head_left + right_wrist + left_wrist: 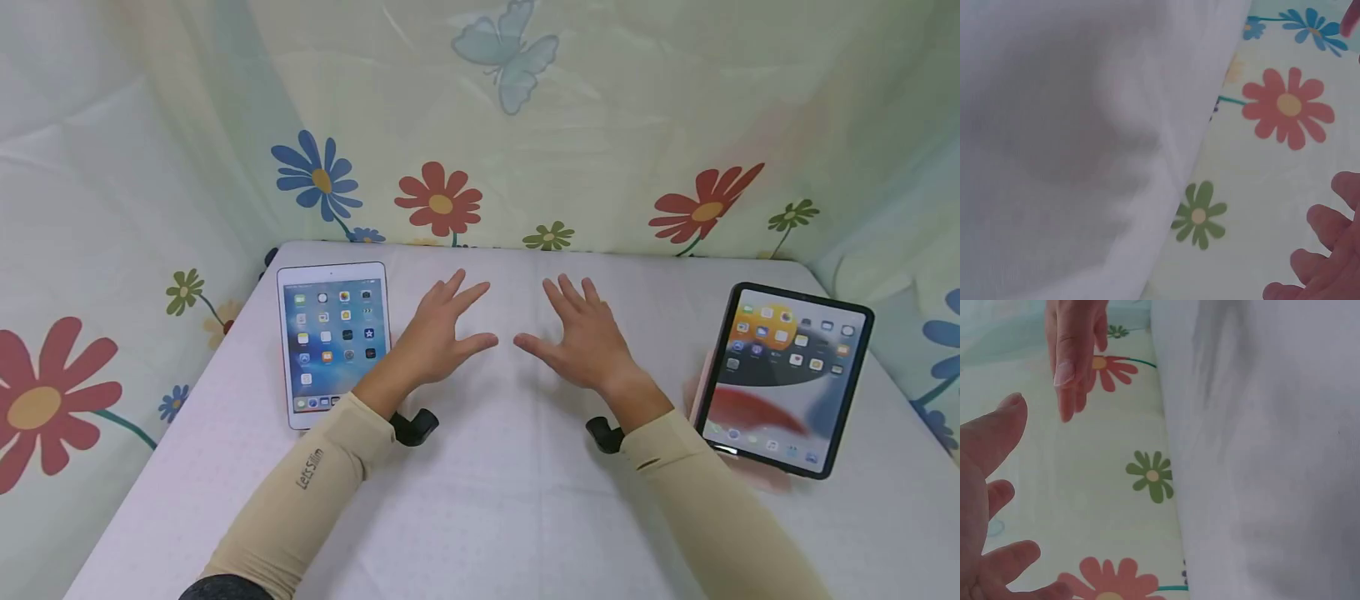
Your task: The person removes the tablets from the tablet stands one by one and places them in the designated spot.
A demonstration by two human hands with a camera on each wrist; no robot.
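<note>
Both hands hover over the middle of the table with fingers spread, holding nothing. My left hand [438, 333] is just right of a white-framed tablet [333, 333], whose lit screen shows app icons on a blue background; the forearm hides its lower right corner. My right hand [588, 337] is well to the left of a black-framed tablet [787, 375], which is tilted, its screen lit with icons. Something pink [761, 473] shows under that tablet's lower edge. In the left wrist view, the right hand [1075, 353] faces the left hand [988, 487], with a gap between them.
A white cloth covers the table [495, 517]. Behind it and at the sides hangs a curtain [600, 150] printed with flowers and a butterfly. Small black devices [416, 427] are strapped at both wrists over beige sleeves [300, 492].
</note>
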